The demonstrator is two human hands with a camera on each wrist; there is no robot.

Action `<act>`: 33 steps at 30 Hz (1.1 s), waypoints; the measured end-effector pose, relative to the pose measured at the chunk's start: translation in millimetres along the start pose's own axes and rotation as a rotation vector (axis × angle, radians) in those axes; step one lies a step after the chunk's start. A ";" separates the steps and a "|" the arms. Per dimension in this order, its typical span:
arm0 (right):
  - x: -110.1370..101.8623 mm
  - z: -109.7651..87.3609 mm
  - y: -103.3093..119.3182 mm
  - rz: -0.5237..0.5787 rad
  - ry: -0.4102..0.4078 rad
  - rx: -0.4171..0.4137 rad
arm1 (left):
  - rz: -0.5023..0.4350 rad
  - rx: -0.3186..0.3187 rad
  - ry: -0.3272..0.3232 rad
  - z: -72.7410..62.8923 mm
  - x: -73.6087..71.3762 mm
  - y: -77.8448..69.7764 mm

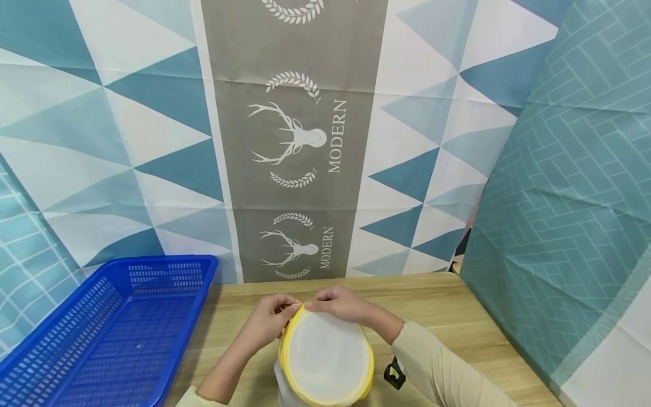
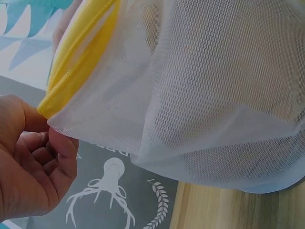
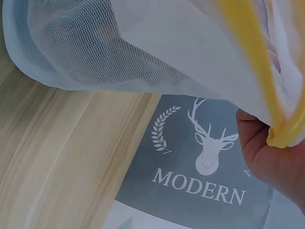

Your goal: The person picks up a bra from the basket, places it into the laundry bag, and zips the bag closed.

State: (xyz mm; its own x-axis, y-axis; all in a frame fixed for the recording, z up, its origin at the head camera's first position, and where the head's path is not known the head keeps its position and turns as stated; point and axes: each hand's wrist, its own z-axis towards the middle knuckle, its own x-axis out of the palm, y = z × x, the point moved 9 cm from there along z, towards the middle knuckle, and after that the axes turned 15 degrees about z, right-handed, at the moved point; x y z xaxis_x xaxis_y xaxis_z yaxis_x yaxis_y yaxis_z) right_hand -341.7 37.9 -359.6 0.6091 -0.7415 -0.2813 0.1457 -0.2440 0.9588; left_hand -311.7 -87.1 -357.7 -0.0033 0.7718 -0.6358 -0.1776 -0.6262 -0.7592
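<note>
A white mesh laundry bag (image 1: 330,356) with yellow zipper trim stands at the front of the table, its round lid facing up. At the far edge of that lid, my left hand (image 1: 268,319) pinches the yellow trim (image 2: 71,71) between thumb and index finger. Close beside it, my right hand (image 1: 339,304) grips the same trim, thumb on top. In the left wrist view the zipper seam gapes a little near the left fingertips. The right wrist view shows the right hand (image 3: 276,157) with fingers curled under the trim's end and the mesh wall (image 3: 86,43) hanging beyond.
A blue plastic basket (image 1: 195,316) with slotted walls stands on the left. Near the right forearm, a small black object (image 1: 394,374) with a yellow-green mark lies on the wooden table (image 1: 432,305). Patterned cloth (image 1: 300,186) hangs behind the table, and teal cloth (image 1: 569,186) on the right.
</note>
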 end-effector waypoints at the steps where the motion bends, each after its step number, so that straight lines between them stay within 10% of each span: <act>1: 0.1 0.2 -0.5 0.006 -0.001 0.000 | 0.002 0.002 0.000 -0.5 -0.2 -0.5; 33: -1.8 -2.2 -3.0 0.120 -0.016 0.031 | 0.005 0.003 -0.054 -6.2 -8.4 -2.1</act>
State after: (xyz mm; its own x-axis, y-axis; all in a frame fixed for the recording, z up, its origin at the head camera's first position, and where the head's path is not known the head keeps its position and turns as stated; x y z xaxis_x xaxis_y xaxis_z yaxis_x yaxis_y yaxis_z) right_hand -341.6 41.4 -361.9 0.6085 -0.7761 -0.1655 0.0485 -0.1718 0.9839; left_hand -305.2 -93.0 -351.7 -0.0571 0.7733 -0.6314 -0.1808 -0.6300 -0.7552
